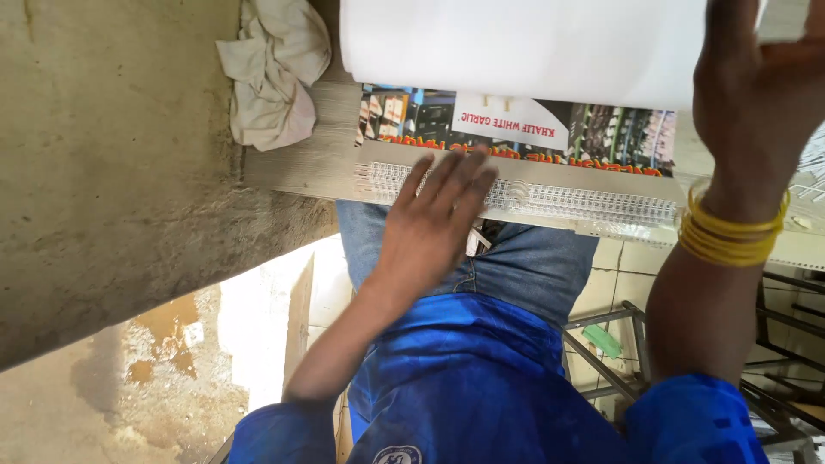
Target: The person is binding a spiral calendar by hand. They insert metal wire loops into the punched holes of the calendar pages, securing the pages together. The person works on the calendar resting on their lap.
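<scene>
So the view looks flipped, with the person's blue shirt [464, 378] and jeans at the bottom and the work above them. The left hand [434, 219] is laid flat with fingers spread, palm down, pressing on the white wire spiral binding strip [584, 202] that runs along the near edge of a stack of glossy printed sheets [516, 129]. The fingertips reach just over the binding onto the bottom of the colourful printed page.

The right hand [756, 94] is up at the far right, fingers curled loosely open around the edge of a big blank white sheet [524, 47] that's lifted and curving over the printed page. I can't tell exactly how tight the grip is since the fingertips run out of frame. There's a bunch of yellow bangles [730, 232] on that wrist.

The whole stack sits on a grey wood-grain tabletop [301, 159], right between the two hands, with the bound edge closest to the person's body.

Out past the left hand, off to the side, a crumpled off-white cloth [275, 73] is lying on the tabletop's corner. Beyond that is a rough concrete wall [112, 172]. Below the right forearm you can see some dark metal frame bars [619, 344] and pale floor tiles.
</scene>
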